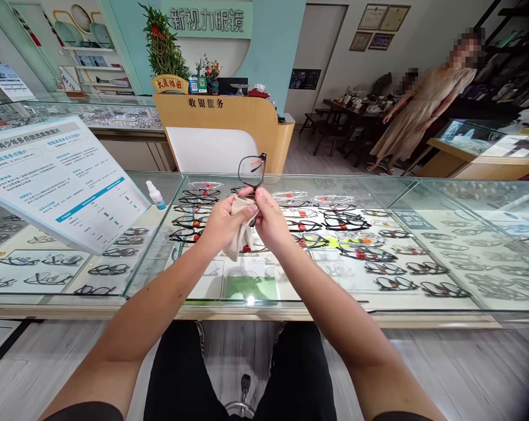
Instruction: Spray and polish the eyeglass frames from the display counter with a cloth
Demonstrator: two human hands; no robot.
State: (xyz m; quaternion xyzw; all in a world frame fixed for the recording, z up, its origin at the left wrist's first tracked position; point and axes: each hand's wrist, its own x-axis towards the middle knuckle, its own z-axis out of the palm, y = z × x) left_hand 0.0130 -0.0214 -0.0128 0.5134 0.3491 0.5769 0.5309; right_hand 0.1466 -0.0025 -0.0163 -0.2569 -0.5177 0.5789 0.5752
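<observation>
Both my hands meet above a glass display counter [378,193]. My right hand [270,219] pinches a pair of dark-framed glasses [252,170], which stand upright above my fingers with one lens showing. In my left hand [222,223] is a beige cleaning cloth [241,234], pressed against the lower part of the glasses. The cloth hangs down between my wrists. Under the glass lie rows of spectacle frames [343,225].
A small white spray bottle [155,195] stands on the counter to the left, beside a slanted printed sign [58,175]. A wooden cashier desk [220,131] stands behind the counter. A person in a beige dress [422,105] is at the back right by a dark table.
</observation>
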